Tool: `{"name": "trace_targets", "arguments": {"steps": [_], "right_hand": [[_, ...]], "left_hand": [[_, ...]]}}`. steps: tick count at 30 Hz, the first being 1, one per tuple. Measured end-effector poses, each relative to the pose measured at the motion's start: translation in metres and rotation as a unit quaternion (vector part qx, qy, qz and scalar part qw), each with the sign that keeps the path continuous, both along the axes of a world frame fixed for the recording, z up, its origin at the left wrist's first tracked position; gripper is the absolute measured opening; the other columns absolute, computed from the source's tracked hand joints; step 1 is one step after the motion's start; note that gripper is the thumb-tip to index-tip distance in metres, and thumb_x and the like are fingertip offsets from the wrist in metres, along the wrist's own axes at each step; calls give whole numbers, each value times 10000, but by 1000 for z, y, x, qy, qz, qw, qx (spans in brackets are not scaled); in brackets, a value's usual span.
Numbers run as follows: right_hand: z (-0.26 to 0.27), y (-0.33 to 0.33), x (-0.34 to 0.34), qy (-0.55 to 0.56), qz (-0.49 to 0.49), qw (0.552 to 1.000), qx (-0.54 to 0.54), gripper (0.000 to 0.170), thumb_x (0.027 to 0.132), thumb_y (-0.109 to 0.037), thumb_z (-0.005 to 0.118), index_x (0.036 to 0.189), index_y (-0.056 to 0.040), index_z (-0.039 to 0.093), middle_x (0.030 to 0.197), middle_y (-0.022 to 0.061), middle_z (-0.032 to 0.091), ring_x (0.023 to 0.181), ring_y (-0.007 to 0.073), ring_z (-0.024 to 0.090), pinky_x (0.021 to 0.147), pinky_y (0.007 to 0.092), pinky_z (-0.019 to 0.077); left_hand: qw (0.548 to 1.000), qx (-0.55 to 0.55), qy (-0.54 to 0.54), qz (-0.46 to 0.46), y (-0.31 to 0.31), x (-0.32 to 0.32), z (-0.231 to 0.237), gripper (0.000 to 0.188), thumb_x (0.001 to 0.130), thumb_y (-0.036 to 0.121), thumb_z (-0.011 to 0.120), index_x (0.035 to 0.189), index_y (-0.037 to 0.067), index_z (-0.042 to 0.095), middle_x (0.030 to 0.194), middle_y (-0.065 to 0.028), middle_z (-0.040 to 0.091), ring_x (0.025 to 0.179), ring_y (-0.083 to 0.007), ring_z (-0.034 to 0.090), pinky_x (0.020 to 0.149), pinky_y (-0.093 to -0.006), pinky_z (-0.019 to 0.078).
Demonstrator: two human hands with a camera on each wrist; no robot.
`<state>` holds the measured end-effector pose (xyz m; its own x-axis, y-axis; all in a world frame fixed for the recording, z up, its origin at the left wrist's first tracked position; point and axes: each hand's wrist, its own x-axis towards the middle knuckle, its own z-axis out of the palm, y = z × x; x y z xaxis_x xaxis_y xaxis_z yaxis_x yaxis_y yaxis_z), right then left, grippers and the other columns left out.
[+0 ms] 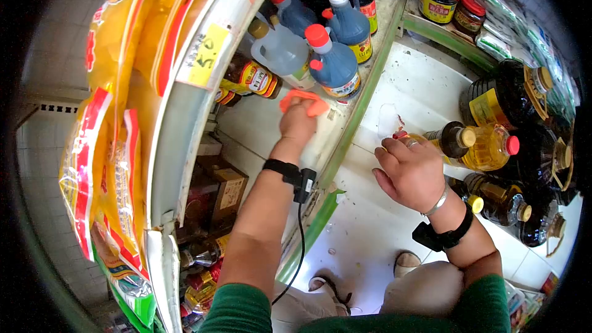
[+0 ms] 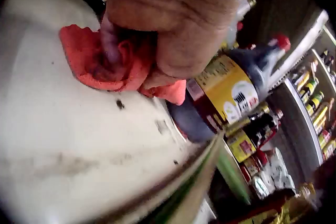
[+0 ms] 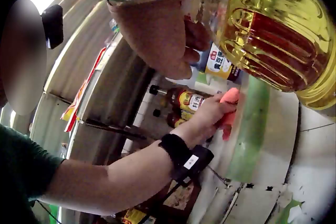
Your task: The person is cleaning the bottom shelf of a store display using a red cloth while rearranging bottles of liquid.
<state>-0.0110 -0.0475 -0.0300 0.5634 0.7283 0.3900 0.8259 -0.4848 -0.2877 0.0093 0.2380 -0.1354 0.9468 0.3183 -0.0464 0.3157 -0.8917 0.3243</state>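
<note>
My left hand grips a crumpled orange cloth, pressed against the white shelf. In the left wrist view the cloth bunches beneath bent fingers, with dark specks on the surface beside it. A blue-grey jug with a red cap stands just past the cloth, and a clear jug is beside it. My right hand hangs loosely bent, thumb apart, close to the oil bottles. In the right wrist view a large bottle of yellow oil is near its fingers.
A green edge strip runs along the shelf front. Bags with a yellow price tag hang at left. Big dark bottles crowd the right, jars the back. Boxes and bottles fill the space below the shelf.
</note>
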Motion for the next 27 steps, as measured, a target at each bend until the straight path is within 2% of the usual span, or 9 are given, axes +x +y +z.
{"name": "trace_targets", "arguments": {"steps": [3, 5, 7, 11, 15, 17, 19, 21, 27], "right_hand": [[0, 1, 0, 3, -3, 1000, -11, 309, 661, -211, 710, 938, -105, 626, 976, 42, 617, 737, 217, 602, 651, 360, 469], [1, 1, -2, -2, -7, 1000, 1, 207, 691, -208, 677, 851, -90, 619, 853, 38, 572, 720, 219, 578, 640, 366, 465], [-1, -1, -3, -5, -7, 1000, 10, 197, 691, -205, 676, 841, -91, 619, 839, 39, 569, 718, 221, 577, 639, 367, 464], [0, -4, -2, -10, -9, 999, 30, 171, 693, -199, 672, 811, -90, 612, 798, 40, 558, 714, 226, 575, 637, 369, 463], [0, -4, -4, -8, -7, 999, 30, 161, 694, -196, 670, 795, -89, 605, 779, 41, 550, 712, 224, 574, 638, 370, 464], [-4, -7, -4, 8, -10, 1000, -13, 248, 687, -199, 691, 905, -107, 619, 925, 23, 602, 771, 222, 592, 668, 363, 456], [-3, -5, -4, -5, -11, 1000, 6, 195, 695, -200, 679, 847, -99, 611, 850, 31, 574, 742, 223, 583, 652, 367, 460], [-3, -3, -4, -16, -12, 999, 28, 153, 704, -201, 667, 790, -92, 603, 776, 39, 546, 712, 223, 574, 636, 371, 464], [-4, -3, -2, -13, -15, 1000, 23, 158, 710, -213, 662, 798, -93, 607, 783, 34, 546, 718, 218, 575, 637, 369, 459]], "left_hand": [[995, -47, 8, -93, -24, -5, 6, 271, 809, 102, 571, 1066, 136, 652, 1135, -101, 572, 1056, -302, 559, 871, -368, 465], [987, -80, 23, -137, -29, -8, 9, 280, 817, 94, 548, 1071, 154, 651, 1121, -84, 578, 1072, -300, 548, 872, -367, 463], [974, -132, 56, -176, -33, -10, 11, 253, 810, 70, 601, 1056, 93, 654, 1120, -89, 566, 1059, -269, 554, 887, -323, 449], [961, -175, 98, -189, -24, -25, 25, 243, 810, 64, 608, 1046, 90, 660, 1114, -77, 566, 1054, -247, 555, 892, -298, 440], [950, -256, 158, -89, -3, -64, 8, 209, 817, 44, 592, 1007, 84, 671, 1101, -94, 567, 1055, -254, 547, 899, -284, 429], [949, -262, 131, -114, 11, -92, -3, 368, 844, 314, 579, 1101, 52, 555, 1030, -106, 619, 1005, -233, 573, 863, -305, 426], [949, -253, 165, -88, 11, -116, 13, 284, 836, 197, 592, 1098, 90, 594, 1087, -85, 597, 1043, -239, 559, 894, -295, 423], [956, -171, 134, -195, 14, -139, 21, 362, 721, -96, 599, 1011, 103, 685, 1112, -81, 561, 1074, -242, 532, 939, -283, 408], [963, -142, 128, -192, 16, -159, 24, 399, 679, -118, 594, 1002, 103, 675, 1097, -90, 552, 1053, -262, 551, 890, -305, 453]]}}
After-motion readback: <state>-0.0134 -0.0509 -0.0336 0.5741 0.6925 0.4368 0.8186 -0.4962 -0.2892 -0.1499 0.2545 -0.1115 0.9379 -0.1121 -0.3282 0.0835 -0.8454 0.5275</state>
